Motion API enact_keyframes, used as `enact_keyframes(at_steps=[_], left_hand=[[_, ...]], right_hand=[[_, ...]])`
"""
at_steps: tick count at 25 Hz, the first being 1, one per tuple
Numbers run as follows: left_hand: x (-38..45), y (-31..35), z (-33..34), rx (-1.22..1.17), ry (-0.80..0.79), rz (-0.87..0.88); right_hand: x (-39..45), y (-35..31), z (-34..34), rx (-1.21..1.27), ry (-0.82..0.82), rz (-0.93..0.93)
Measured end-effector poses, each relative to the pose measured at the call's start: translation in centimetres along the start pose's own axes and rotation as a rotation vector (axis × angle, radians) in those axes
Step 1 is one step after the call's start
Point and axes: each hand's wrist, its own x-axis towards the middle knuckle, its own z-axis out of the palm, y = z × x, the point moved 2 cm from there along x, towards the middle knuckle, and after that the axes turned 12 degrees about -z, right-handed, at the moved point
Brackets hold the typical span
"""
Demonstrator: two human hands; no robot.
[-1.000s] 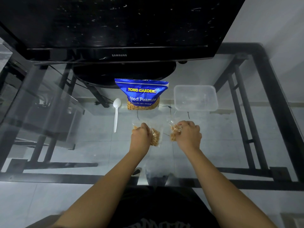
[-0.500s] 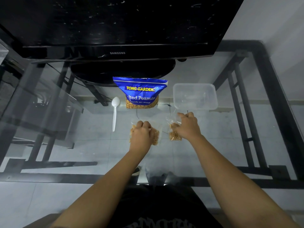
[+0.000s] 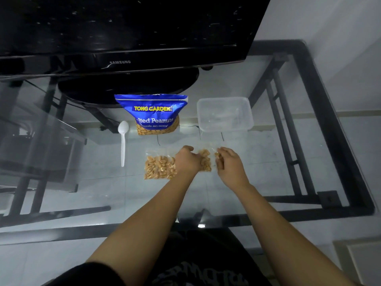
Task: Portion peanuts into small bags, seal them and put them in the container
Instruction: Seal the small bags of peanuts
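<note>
Two small clear bags of peanuts lie on the glass table. The left bag (image 3: 159, 167) lies flat with nothing holding it, just left of my left hand (image 3: 188, 161). Both hands grip the second small bag (image 3: 206, 162): my left hand holds its left side and my right hand (image 3: 228, 164) pinches its right side. The big blue peanut bag (image 3: 153, 113) stands behind them. An empty clear plastic container (image 3: 224, 114) sits at the back right.
A white plastic spoon (image 3: 123, 141) lies left of the bags. A black TV (image 3: 123, 38) on its stand fills the back of the glass table (image 3: 288, 162), whose black frame runs along the right and near edges.
My left hand let go of the left bag and moved right onto the second bag. My right hand keeps hold of that bag.
</note>
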Motion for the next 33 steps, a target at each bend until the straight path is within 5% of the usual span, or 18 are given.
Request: enact_keyframes(at_steps=[4,8,12,15,22,33], left_hand=[[-1.5,-0.2,-2.2,-0.217,-0.088,0.052],[-3.3,0.0,-5.3,-0.42,-0.269,0.124],[-4.2,0.7,-7.3,-0.528,-0.324,0.192],[-4.2,1.4,-8.8,-0.552,-0.27,0.299],[-5.7,4.1,-10.6,-0.01,0.127,0.691],[-5.8,3.4,-10.2,0.215,0.26,0.748]], right_hand=[[-0.6,-1.1,-1.4,0.112,0.118,-0.017],[0.4,-5.0,-2.4,0.716,0.157,0.195],[1.9,-8.2,-3.3,0.87,0.293,0.133],[2.3,-9.5,-4.3,0.772,0.296,0.022],[2.2,-11.2,-5.4,0.665,0.317,-0.096],[1.3,-10.9,-5.7,0.324,0.453,-0.124]])
